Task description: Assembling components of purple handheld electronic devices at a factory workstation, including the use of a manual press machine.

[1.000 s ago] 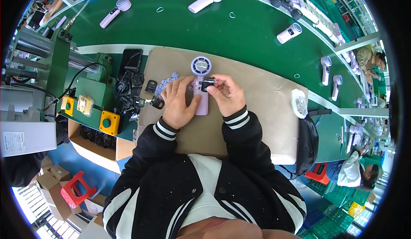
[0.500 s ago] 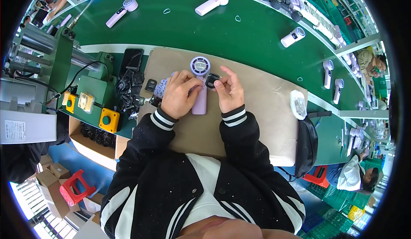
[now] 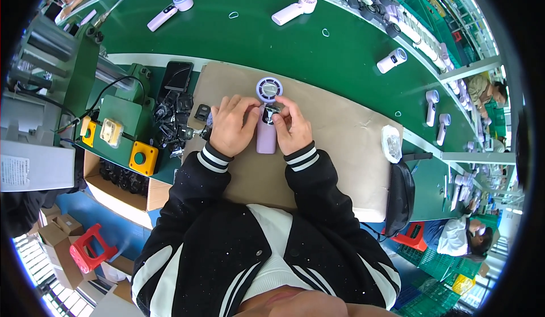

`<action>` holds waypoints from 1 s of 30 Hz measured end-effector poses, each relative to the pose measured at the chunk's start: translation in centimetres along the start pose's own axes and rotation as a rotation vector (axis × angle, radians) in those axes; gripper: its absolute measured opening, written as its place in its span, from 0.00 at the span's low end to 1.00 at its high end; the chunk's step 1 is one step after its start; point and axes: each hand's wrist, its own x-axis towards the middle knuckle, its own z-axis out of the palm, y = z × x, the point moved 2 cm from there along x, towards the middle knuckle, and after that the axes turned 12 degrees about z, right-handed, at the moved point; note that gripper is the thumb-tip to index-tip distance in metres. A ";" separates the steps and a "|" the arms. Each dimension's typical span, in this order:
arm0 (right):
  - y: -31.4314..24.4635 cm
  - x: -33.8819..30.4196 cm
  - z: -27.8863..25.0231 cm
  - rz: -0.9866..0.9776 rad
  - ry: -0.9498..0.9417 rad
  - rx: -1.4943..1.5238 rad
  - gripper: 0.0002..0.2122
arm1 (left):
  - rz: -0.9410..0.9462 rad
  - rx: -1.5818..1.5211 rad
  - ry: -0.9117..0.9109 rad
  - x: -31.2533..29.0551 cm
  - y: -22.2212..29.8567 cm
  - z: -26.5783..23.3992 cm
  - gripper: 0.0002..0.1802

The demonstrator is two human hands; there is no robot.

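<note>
A lilac handheld fan [image 3: 266, 141] lies on the brown paper-covered board in front of me, its round head pointing away. A small glossy black cover [image 3: 272, 111] sits over the upper handle, pinched by the thumb and fingers of my right hand [image 3: 295, 129]. From the other side, my left hand [image 3: 230, 126] curls its fingers against the fan's neck, steadying it. Its fingertips are partly hidden. Left of that hand lies a loose black part [image 3: 201, 112], beside lilac pieces mostly covered by the hand.
Wrapped black parts [image 3: 170, 118] and a phone [image 3: 177, 76] lie left, near a green press with a yellow button box [image 3: 143, 158]. Several fans, one a lilac fan [image 3: 294, 10], rest on the green belt [image 3: 227, 38]. A black bag [image 3: 401, 197] and clear plastic packet [image 3: 392, 144] are right.
My right hand has moved left and lowered the black cover from beside the fan onto its upper handle. My left hand stays by the neck. The whole view has shifted slightly.
</note>
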 end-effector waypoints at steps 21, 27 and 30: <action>-0.5 0.5 -0.1 0.322 -0.263 0.029 0.17 | 0.097 -0.046 0.193 -0.7 -0.1 0.7 0.17; 0.4 0.9 -0.4 -0.001 -0.304 0.264 0.18 | 0.077 -0.394 0.168 -0.9 0.2 1.3 0.26; 0.9 1.0 -0.4 0.006 -0.276 0.195 0.19 | 0.138 -0.406 0.227 -1.0 -0.2 2.3 0.26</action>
